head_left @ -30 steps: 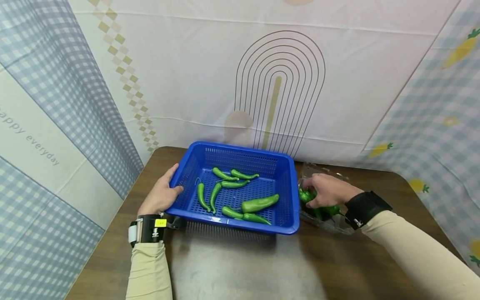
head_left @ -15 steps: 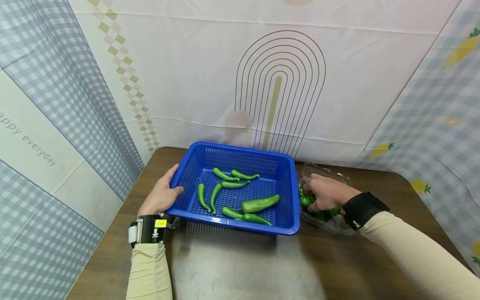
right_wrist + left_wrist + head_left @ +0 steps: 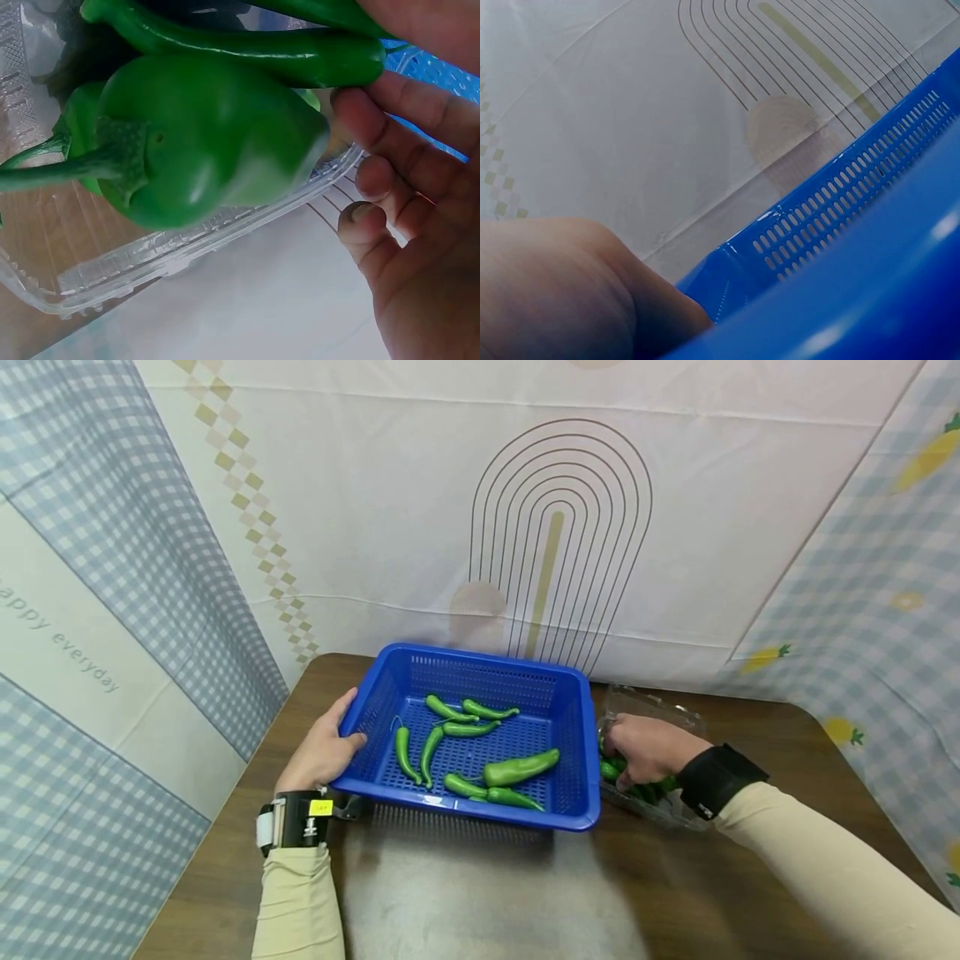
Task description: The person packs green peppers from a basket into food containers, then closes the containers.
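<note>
My left hand [image 3: 321, 750] grips the left wall of a blue perforated plastic basket [image 3: 517, 816], thumb over the rim and fingers outside. Several green chili peppers [image 3: 521, 767] lie apart on its floor. To the right, my right hand [image 3: 654, 747] reaches into a clear plastic container [image 3: 187, 251] of green peppers. In the right wrist view, thumb and index finger pinch the end of a long green chili pepper [image 3: 300, 56]; the other fingers curl without touching it. A larger green bell pepper [image 3: 210, 142] with a thick stem sits beside it. The container's lower contents are partly hidden by my hand.
A metal plate [image 3: 487, 893] lies before the basket on the brown wooden table [image 3: 750, 877]. Patterned cloth [image 3: 375, 510] hangs behind the table and along both sides. The container stands close to the basket's right wall.
My right hand has shifted slightly left and down inside the container, and the peppers under it have moved a little. The left hand and the basket stay where they were.
</note>
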Action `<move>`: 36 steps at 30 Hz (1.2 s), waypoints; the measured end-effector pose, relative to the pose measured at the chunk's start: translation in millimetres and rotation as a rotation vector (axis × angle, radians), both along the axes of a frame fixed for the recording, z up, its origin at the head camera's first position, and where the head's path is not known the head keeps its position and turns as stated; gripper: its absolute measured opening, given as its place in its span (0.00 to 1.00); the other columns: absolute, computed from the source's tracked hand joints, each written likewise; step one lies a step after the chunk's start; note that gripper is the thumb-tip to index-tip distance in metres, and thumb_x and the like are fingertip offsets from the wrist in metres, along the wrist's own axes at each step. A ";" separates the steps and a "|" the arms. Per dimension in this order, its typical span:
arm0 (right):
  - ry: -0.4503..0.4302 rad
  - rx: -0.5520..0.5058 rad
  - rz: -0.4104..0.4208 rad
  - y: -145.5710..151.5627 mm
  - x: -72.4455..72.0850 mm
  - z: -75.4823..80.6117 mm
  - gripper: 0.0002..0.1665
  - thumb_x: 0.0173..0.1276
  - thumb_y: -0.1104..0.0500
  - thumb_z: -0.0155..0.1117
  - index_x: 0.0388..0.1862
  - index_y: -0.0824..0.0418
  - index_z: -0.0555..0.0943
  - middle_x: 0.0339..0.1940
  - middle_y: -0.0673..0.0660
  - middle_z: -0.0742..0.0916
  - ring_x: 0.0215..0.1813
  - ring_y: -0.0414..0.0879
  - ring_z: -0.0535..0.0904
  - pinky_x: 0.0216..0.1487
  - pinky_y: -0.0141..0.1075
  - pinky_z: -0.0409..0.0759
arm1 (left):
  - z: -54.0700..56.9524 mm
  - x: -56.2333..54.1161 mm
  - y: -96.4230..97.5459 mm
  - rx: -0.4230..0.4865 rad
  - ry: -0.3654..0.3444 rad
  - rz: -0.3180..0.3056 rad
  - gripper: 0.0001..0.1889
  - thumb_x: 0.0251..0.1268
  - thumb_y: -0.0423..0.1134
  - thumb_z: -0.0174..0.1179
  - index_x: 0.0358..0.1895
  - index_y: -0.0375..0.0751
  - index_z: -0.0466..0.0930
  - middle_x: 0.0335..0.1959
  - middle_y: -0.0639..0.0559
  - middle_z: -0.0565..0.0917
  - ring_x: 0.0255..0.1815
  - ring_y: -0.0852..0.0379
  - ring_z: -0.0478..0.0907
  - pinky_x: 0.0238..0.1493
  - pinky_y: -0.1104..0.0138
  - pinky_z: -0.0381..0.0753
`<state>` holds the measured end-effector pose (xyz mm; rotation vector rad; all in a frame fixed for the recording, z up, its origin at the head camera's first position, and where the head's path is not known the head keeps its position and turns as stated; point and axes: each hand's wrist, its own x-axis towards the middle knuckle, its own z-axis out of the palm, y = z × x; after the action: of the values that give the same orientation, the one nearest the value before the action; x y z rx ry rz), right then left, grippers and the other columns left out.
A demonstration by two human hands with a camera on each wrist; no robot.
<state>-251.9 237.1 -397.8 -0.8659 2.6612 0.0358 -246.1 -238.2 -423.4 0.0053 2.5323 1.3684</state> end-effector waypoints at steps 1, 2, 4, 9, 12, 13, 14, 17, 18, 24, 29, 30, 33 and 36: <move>-0.008 -0.002 0.000 -0.7 0.2 -0.3 0.16 0.51 0.54 0.86 0.21 0.50 0.82 0.22 0.43 0.80 0.32 0.41 0.72 0.36 0.36 0.72 | -0.2 0.1 -0.4 -0.002 0.001 -0.003 0.41 0.80 0.33 0.47 0.87 0.52 0.35 0.85 0.31 0.50 0.78 0.29 0.61 0.73 0.32 0.64; -0.017 -0.002 0.000 -1.4 0.4 -0.6 0.15 0.51 0.55 0.85 0.21 0.50 0.82 0.21 0.43 0.80 0.31 0.40 0.72 0.35 0.36 0.73 | -0.3 0.0 -0.6 -0.003 0.001 -0.003 0.41 0.80 0.33 0.47 0.87 0.52 0.35 0.85 0.31 0.50 0.78 0.29 0.61 0.73 0.32 0.64; -0.032 -0.005 -0.005 -2.5 1.3 -1.3 0.13 0.52 0.57 0.85 0.23 0.51 0.84 0.21 0.43 0.82 0.28 0.39 0.73 0.34 0.35 0.75 | -0.1 0.1 -0.6 -0.003 0.000 -0.003 0.41 0.80 0.34 0.47 0.87 0.52 0.35 0.85 0.31 0.50 0.77 0.29 0.62 0.72 0.33 0.65; -0.020 -0.009 0.014 -2.6 2.9 -4.9 0.11 0.50 0.59 0.85 0.29 0.54 0.88 0.25 0.44 0.86 0.28 0.36 0.74 0.33 0.37 0.77 | 0.1 0.3 -0.4 -0.003 -0.003 -0.004 0.42 0.80 0.34 0.48 0.87 0.53 0.35 0.85 0.32 0.50 0.77 0.29 0.62 0.73 0.33 0.65; 0.004 -0.017 0.035 -1.1 2.8 -8.2 0.12 0.49 0.58 0.86 0.28 0.52 0.88 0.25 0.44 0.86 0.28 0.36 0.74 0.32 0.37 0.78 | 0.4 0.4 -0.1 -0.003 -0.004 -0.005 0.42 0.80 0.34 0.48 0.87 0.52 0.35 0.85 0.32 0.50 0.77 0.29 0.62 0.73 0.33 0.65; 0.012 -0.020 0.043 -0.6 3.0 -9.1 0.11 0.49 0.58 0.86 0.27 0.52 0.88 0.24 0.43 0.85 0.27 0.36 0.74 0.32 0.37 0.77 | 0.5 0.4 0.0 -0.003 -0.005 -0.005 0.42 0.80 0.34 0.48 0.87 0.52 0.35 0.85 0.32 0.50 0.77 0.29 0.62 0.72 0.33 0.65; 0.017 -0.018 0.045 -0.2 3.2 -9.8 0.11 0.49 0.58 0.86 0.27 0.51 0.88 0.23 0.42 0.84 0.27 0.36 0.73 0.31 0.36 0.76 | 0.6 0.4 0.1 0.000 -0.005 -0.005 0.42 0.80 0.34 0.48 0.87 0.52 0.35 0.85 0.32 0.51 0.77 0.30 0.62 0.72 0.33 0.65; 0.018 -0.007 0.048 0.1 3.8 -11.3 0.10 0.50 0.57 0.85 0.28 0.50 0.89 0.20 0.41 0.81 0.25 0.36 0.70 0.30 0.35 0.75 | 0.5 0.5 -0.1 0.003 -0.006 -0.005 0.42 0.80 0.33 0.48 0.87 0.52 0.35 0.85 0.31 0.50 0.77 0.29 0.62 0.72 0.33 0.65; 0.018 -0.002 0.050 0.0 4.3 -11.7 0.10 0.50 0.58 0.85 0.28 0.50 0.89 0.19 0.41 0.80 0.25 0.36 0.70 0.29 0.35 0.74 | 0.3 0.4 -0.2 0.004 -0.006 -0.005 0.42 0.80 0.33 0.48 0.87 0.52 0.35 0.85 0.31 0.50 0.77 0.29 0.62 0.72 0.33 0.65; 0.039 0.015 0.071 -0.6 4.3 -16.4 0.11 0.50 0.61 0.84 0.25 0.51 0.87 0.19 0.42 0.81 0.25 0.36 0.71 0.30 0.36 0.77 | -1.0 -0.1 -0.3 0.007 0.001 -0.005 0.41 0.80 0.33 0.48 0.87 0.51 0.36 0.86 0.32 0.50 0.78 0.29 0.61 0.73 0.32 0.64; 0.076 0.013 0.099 -0.8 4.8 -18.8 0.13 0.47 0.66 0.80 0.23 0.51 0.84 0.20 0.43 0.81 0.25 0.38 0.73 0.29 0.38 0.78 | -0.9 -0.1 0.0 0.014 0.003 -0.005 0.42 0.79 0.33 0.48 0.87 0.52 0.36 0.86 0.32 0.50 0.77 0.30 0.61 0.73 0.33 0.64; 0.081 0.010 0.102 -0.8 5.0 -19.1 0.13 0.46 0.66 0.80 0.23 0.51 0.85 0.20 0.44 0.81 0.25 0.38 0.74 0.29 0.38 0.78 | -0.8 -0.1 0.0 0.015 0.003 -0.004 0.42 0.79 0.33 0.48 0.87 0.52 0.36 0.86 0.33 0.50 0.77 0.31 0.62 0.73 0.33 0.64; 0.095 0.006 0.106 -1.0 5.3 -19.8 0.13 0.45 0.67 0.79 0.23 0.50 0.85 0.21 0.45 0.83 0.26 0.39 0.75 0.30 0.40 0.80 | -0.6 -0.2 -0.1 0.017 -0.001 -0.003 0.42 0.79 0.33 0.48 0.87 0.53 0.36 0.86 0.32 0.51 0.77 0.31 0.62 0.73 0.33 0.65; 0.093 0.006 0.106 -1.7 5.2 -20.0 0.14 0.46 0.68 0.77 0.23 0.50 0.85 0.21 0.46 0.83 0.26 0.39 0.75 0.31 0.40 0.80 | -0.7 -0.1 -0.2 0.016 -0.004 0.000 0.42 0.79 0.33 0.48 0.87 0.53 0.36 0.85 0.32 0.51 0.76 0.30 0.62 0.72 0.33 0.65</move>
<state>-246.7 235.4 -417.9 -1.0258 2.6961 0.1116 -246.2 -238.4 -424.1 0.0056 2.5182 1.3865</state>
